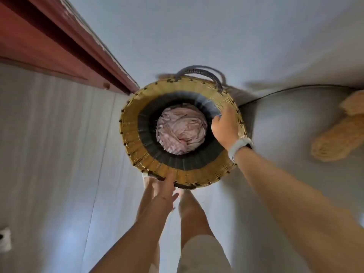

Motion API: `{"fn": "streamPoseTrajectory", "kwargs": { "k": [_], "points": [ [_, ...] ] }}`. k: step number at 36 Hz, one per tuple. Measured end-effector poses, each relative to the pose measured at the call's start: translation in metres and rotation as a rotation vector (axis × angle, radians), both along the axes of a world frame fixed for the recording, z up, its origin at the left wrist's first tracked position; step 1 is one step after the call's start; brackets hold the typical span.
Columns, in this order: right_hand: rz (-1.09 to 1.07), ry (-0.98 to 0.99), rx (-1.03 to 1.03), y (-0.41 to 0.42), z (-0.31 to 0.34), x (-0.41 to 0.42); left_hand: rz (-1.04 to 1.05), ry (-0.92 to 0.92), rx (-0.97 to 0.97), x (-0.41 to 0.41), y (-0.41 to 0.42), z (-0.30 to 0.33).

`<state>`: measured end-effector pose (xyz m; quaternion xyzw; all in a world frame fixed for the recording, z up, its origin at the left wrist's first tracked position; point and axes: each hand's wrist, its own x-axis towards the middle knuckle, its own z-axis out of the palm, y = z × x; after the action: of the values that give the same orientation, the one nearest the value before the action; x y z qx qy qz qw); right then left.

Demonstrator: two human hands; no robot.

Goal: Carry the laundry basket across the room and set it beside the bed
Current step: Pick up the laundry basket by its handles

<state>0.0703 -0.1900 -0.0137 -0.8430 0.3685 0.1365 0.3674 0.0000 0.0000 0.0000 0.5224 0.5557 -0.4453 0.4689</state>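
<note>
A round woven laundry basket (pixel 134 133), yellow at the rim and dark inside, is seen from straight above on the pale floor. A bundle of pink cloth (pixel 182 131) lies in its bottom. A grey handle (pixel 199 72) arches over the far rim. My right hand (pixel 224 129), with a white band on the wrist, is closed over the basket's right rim by the second handle. My left hand (pixel 166 191) has its fingers stretched out, fingertips touching the near rim. The bed (pixel 291 119) with its grey cover lies directly right of the basket.
A red-brown wooden frame (pixel 59 42) runs along the wall at upper left. A tan plush toy (pixel 342 134) lies on the bed. A black cable (pixel 275 93) runs along the bed's edge. My bare legs stand just below the basket.
</note>
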Motion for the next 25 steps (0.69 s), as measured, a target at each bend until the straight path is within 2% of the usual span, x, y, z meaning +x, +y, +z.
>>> {"fn": "streamPoseTrajectory", "kwargs": {
  "k": [3, 6, 10, 14, 20, 25],
  "points": [
    [0.096, -0.111, -0.153, -0.014, -0.002, 0.036, 0.079, -0.058, 0.079, 0.001, -0.006, -0.018],
    [0.240, -0.114, -0.249, -0.019, 0.001, 0.062, 0.167, -0.065, 0.116, 0.000, -0.006, -0.023],
    [0.459, -0.010, -0.214, -0.019, -0.005, 0.079, 0.162, -0.102, 0.160, -0.002, -0.006, -0.023],
    [0.525, -0.004, -0.167, -0.008, 0.001, 0.075, 0.151, -0.128, 0.302, -0.009, 0.003, -0.024],
    [0.344, -0.058, -0.008, -0.001, 0.023, 0.036, 0.145, -0.181, 0.462, -0.004, 0.031, -0.001],
    [0.162, -0.106, 0.099, 0.002, 0.063, -0.002, -0.046, -0.453, 0.596, 0.003, 0.068, 0.043]
  ]
}}
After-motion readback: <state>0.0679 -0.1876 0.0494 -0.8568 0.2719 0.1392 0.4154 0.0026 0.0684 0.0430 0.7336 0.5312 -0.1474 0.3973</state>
